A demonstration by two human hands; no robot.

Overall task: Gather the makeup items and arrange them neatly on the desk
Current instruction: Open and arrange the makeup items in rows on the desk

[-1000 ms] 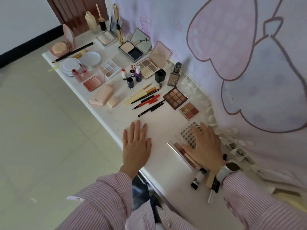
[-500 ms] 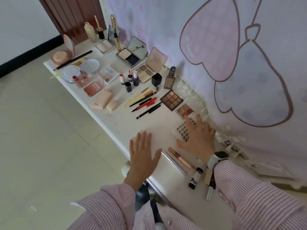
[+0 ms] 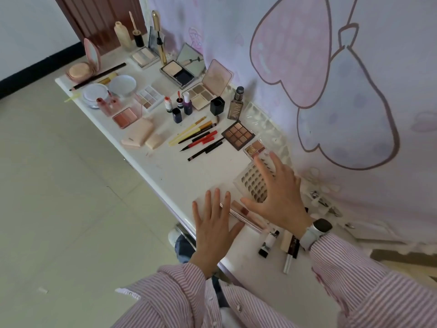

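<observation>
Both hands are lying flat and open: left hand [image 3: 214,224] on the desk [image 3: 179,176], right hand [image 3: 280,194] pressing the lash tray [image 3: 251,184]; slide it gently, keeping it square

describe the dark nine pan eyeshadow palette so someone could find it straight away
On the white desk, look along the wall side, just past the fanned row of pencils. The nine-pan palette lies flat there, below the tall foundation bottle. It alone is a black square with a three-by-three grid of brown shades.
</observation>
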